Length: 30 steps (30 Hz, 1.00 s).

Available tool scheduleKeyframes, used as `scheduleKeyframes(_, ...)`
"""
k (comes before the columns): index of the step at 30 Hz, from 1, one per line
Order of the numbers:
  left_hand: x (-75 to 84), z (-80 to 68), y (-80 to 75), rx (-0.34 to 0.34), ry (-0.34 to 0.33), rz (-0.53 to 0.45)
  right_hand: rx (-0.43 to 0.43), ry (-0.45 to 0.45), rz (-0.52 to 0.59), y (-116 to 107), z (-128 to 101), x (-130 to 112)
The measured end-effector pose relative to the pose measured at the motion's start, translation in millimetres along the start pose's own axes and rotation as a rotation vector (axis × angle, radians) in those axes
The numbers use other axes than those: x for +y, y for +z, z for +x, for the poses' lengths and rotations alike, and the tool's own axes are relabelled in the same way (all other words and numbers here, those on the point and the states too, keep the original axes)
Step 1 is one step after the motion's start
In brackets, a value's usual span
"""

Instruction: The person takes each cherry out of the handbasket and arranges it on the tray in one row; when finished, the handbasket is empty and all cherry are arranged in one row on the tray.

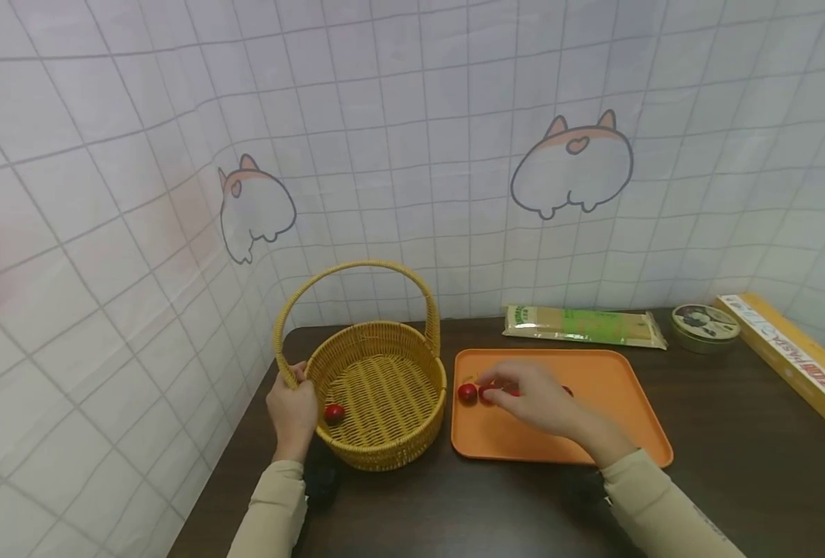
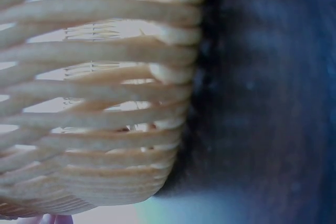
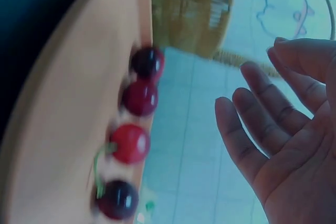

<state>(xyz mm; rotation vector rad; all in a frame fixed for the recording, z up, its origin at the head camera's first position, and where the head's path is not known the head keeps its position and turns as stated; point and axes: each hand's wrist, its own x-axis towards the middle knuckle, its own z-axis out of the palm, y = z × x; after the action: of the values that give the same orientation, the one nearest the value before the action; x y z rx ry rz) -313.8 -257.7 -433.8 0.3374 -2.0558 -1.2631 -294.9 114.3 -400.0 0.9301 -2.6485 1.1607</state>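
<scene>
Head view. We recorded the left hand [image 1: 292,411] at the near-left side of the wicker basket [image 1: 377,422], its fingers curled round the base of the basket handle [image 1: 288,370] in a closed grip. One red cherry [image 1: 334,413] lay inside the basket, just beside that hand. The right hand [image 1: 534,397] hovered palm down over the orange tray [image 1: 614,380], fingers extended toward the red cherries [image 1: 467,392] lying at the tray's left part; whether the fingertips touched a cherry, we could not tell. Both forearms wore beige sleeves [image 1: 273,508]. Behind the tray we noted a flat green and tan packet [image 1: 582,325], a round tin [image 1: 705,327] and a long yellow box [image 1: 795,358] at the right. All items stood on a dark brown counter [image 1: 733,480]. A white gridded sheet [image 1: 419,155] printed with cartoon animal figures covered the walls.

Left wrist view. We saw only the woven basket wall [image 2: 100,103] at close range and the dark counter [image 2: 262,103] beside it. The hand itself was almost wholly out of frame.

Right wrist view. The right hand [image 3: 286,129] was open, fingers relaxed and slightly bent, holding nothing. Four cherries [image 3: 137,98] lay in a row on the tray [image 3: 63,145], apart from the fingers; one carried a green stem [image 3: 97,166]. The basket [image 3: 191,11] appeared beyond the tray.
</scene>
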Motion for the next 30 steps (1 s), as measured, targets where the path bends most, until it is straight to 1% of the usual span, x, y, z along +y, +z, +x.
scheduleKeyframes(4,-1.2,-0.1,-1.2,-0.008,0.004,0.006,-0.011,-0.056,0.026,16.6,10.4,-13.9)
scheduleKeyframes(8,-3.3,-2.7,-1.5,-0.018,-0.023,-0.005,-0.042,-0.093,0.075,31.7,22.0,-29.1)
scheduleKeyframes(10,-3.6,-4.6,-1.7,-0.01,-0.032,-0.004,-0.048,-0.119,0.085,38.7,28.2,-36.6)
scheduleKeyframes(14,-2.8,-6.4,-0.9,-0.001,-0.029,0.013,-0.046,-0.15,0.12,51.3,39.8,-47.2)
scheduleKeyframes(17,-0.6,-5.7,-0.4,-0.008,-0.015,0.027,-0.055,-0.139,0.142,61.2,48.4,-50.2)
scheduleKeyframes(22,2.5,-4.7,-2.8,-0.002,0.023,0.061,-0.116,-0.118,0.151,81.2,65.3,-52.6)
scheduleKeyframes(27,2.3,-5.1,-4.5,0.006,0.029,0.097,-0.176,-0.088,0.108,96.1,80.8,-62.4)
scheduleKeyframes(30,2.7,-4.3,-2.9,0.007,0.027,0.104,-0.216,-0.064,0.126,100.5,90.8,-67.2)
